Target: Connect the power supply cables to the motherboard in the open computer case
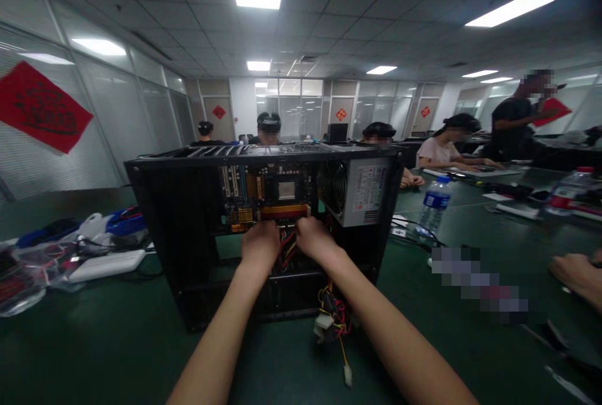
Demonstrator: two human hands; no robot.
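inside the case [263,158], left hand [261,244] and right hand [318,242] sit, grip unclear, label [370,187] illegible.

Writing on labels [369,189] and signs [44,107] is illegible.

Hands can enter through the computer case's [174,229] open side, roomiest toward its left edge; the power supply [369,192] blocks the upper right corner, a cable bundle [335,317] hangs across the lower edge, and plastic bags [37,273] crowd the tabletop's [103,348] left side
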